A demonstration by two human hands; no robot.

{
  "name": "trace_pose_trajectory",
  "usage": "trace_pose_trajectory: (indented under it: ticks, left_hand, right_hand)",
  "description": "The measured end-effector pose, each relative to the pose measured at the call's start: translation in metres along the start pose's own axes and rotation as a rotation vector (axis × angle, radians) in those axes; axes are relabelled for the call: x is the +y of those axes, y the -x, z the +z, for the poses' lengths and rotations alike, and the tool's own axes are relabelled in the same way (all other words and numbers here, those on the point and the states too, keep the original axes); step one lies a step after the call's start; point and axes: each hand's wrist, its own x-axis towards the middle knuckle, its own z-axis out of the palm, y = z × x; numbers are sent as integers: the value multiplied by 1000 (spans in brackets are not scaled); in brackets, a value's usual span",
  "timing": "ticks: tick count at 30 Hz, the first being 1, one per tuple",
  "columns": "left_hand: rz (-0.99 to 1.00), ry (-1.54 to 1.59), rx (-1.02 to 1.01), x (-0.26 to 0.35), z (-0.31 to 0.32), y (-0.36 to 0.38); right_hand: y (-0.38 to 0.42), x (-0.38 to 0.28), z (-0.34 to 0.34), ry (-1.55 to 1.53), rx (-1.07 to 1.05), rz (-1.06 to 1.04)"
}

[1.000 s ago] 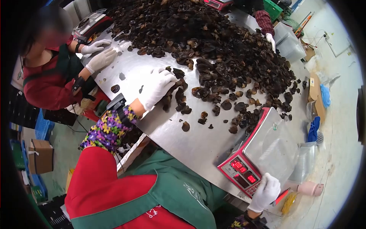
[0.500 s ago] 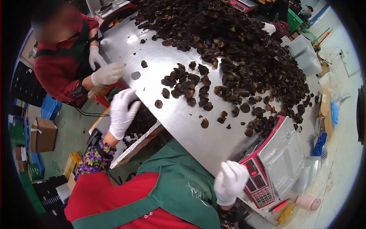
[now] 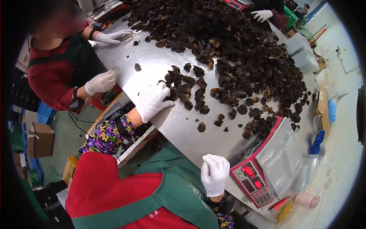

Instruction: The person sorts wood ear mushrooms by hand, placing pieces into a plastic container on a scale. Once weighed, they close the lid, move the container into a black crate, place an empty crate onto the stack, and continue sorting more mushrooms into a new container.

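Note:
My left hand [image 3: 154,102], in a white glove, is over the steel table [image 3: 177,128]. Its fingertips are at the edge of a small cluster of dark brown wood ear mushrooms [image 3: 182,88], thumb spread apart from the fingers. Nothing shows in its grip. My right hand [image 3: 215,174], also gloved, is raised at the table's front edge, left of a red scale [image 3: 249,179]. Its fingers are curled in, and whatever may be inside is hidden. A clear plastic container [image 3: 280,158] rests on the scale, whose red digits are lit.
A large heap of mushrooms [image 3: 213,34] covers the far table. At left, a co-worker's gloved hands [image 3: 101,83] are near the edge; another person's glove [image 3: 262,15] is behind the heap. Clear containers [image 3: 302,51] stand at right. A pale-edged box [image 3: 137,145] sits below the table edge.
My left hand has moved from above the box at the table edge to the mushroom cluster. My right hand has shifted left, away from the scale. The co-worker's one hand has reached onto the table.

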Motion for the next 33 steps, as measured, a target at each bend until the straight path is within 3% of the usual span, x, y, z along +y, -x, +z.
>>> trace_pose_trajectory:
  ticks: [8,12,16,20,24,28,30,32,33]
  left_hand:
    - [7,72,231,16,-11,27]
    - [-76,53,194,12,-14,39]
    - [-24,25,79,21,13,21]
    - [75,-10,160,27,7,22]
    - [-44,83,316,20,-43,66]
    - [-456,-55,354,-24,-54,129]
    - [-557,-90,403,-28,-49,139]
    - [-491,261,388,-20,-44,128]
    - [-389,250,323,-14,-38,119]
  right_hand:
    - [-66,0,36,-58,-24,-89]
    - [-107,7,60,26,-20,-67]
    - [-153,6,95,173,-7,-121]
    - [-167,8,109,274,-65,-150]
    - [-169,13,107,303,-58,-167]
    - [-173,12,110,285,-85,-148]
    - [-176,7,114,277,-63,-174]
    - [-177,6,121,330,-104,-187]
    - [-177,13,127,341,-106,-210]
